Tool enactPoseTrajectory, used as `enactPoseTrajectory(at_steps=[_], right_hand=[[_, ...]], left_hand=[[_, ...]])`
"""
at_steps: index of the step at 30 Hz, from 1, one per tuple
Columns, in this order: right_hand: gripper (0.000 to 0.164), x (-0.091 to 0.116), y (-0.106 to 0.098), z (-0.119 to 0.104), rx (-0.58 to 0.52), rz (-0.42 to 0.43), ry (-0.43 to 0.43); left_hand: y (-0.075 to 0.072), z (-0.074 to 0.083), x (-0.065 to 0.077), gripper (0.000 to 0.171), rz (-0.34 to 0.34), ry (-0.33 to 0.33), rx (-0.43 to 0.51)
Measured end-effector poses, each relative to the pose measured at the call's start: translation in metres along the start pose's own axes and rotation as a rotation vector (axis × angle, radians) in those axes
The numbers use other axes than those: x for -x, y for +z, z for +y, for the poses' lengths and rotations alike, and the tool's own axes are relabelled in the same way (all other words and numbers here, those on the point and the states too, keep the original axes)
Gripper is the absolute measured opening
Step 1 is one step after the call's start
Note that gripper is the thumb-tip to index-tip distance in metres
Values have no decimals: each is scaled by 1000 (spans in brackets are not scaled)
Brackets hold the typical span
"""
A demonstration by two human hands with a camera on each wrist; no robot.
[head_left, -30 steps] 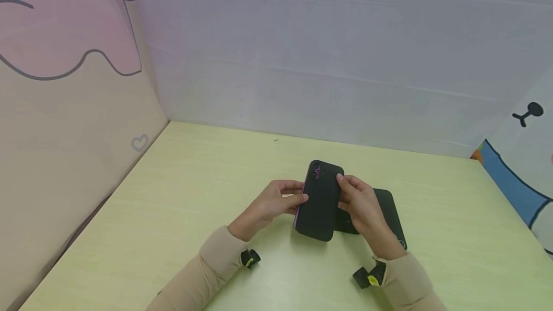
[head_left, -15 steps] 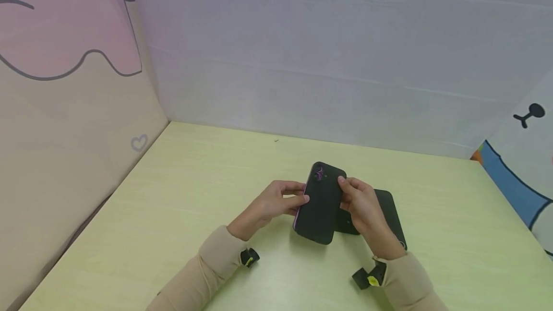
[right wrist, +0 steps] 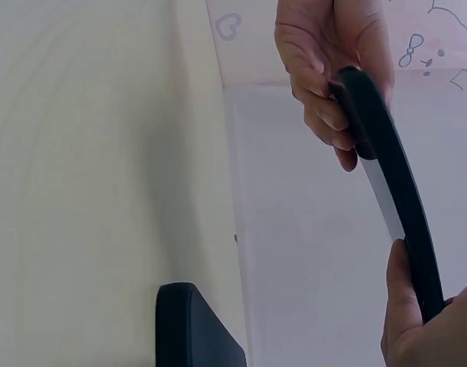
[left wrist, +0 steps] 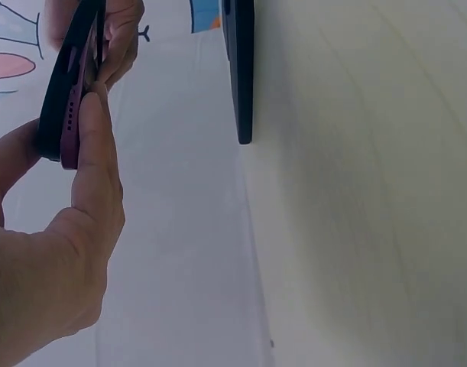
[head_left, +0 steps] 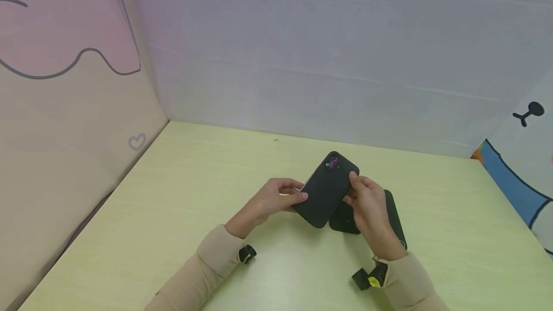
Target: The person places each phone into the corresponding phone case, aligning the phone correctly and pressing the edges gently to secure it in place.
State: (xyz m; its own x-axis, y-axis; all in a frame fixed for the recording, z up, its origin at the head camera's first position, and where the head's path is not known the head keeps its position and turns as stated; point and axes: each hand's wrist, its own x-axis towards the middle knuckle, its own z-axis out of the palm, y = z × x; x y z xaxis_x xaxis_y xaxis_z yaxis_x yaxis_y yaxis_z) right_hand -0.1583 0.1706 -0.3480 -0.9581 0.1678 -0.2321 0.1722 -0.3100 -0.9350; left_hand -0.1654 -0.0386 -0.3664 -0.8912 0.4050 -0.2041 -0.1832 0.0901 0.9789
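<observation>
A purple phone (left wrist: 71, 130) with a black phone case (head_left: 327, 191) on its back is held up off the table, tilted, its camera end toward the far right. My left hand (head_left: 276, 198) pinches its lower left edge, thumb on the case back and fingers behind. At the upper right edge my right hand (head_left: 367, 200) grips it with the thumb on the back. In the left wrist view, the phone's purple edge shows beside the case rim. Whether the case sits fully on the phone, I cannot tell.
A flat black object (head_left: 394, 217) lies on the pale yellow table (head_left: 207, 172) behind my right hand, which partly hides it. A grey-white wall sheet (head_left: 302, 61) rises at the back. Side panels with cartoon drawings stand left and right.
The phone and case have turned clockwise, the camera end swinging to the right. My right hand has moved slightly right with it; my left hand keeps nearly the same place.
</observation>
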Motion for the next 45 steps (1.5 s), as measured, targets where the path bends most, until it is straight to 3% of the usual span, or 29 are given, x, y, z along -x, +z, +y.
enactPoseTrajectory(at_steps=[6, 12, 22, 32, 40, 45], right_hand=[[21, 0, -2, -2, -115, 16, -11], [20, 0, -3, -2, -158, -10, -15], [21, 3, -3, -3, -91, -51, -38], [19, 2, -6, -5, -109, -107, -33], [17, 3, -4, -6, -63, -79, -28], [20, 3, -3, -4, -111, -44, -35]], left_hand=[[-1, 2, 1, 36, 60, 10, 6], [-2, 5, 2, 34, 122, 59, -29], [-1, 7, 7, 29, 138, 104, -110], [-3, 8, 7, 28, 152, 109, -161], [-6, 10, 8, 26, 157, 122, -147], [-6, 11, 7, 27, 163, 120, -77]])
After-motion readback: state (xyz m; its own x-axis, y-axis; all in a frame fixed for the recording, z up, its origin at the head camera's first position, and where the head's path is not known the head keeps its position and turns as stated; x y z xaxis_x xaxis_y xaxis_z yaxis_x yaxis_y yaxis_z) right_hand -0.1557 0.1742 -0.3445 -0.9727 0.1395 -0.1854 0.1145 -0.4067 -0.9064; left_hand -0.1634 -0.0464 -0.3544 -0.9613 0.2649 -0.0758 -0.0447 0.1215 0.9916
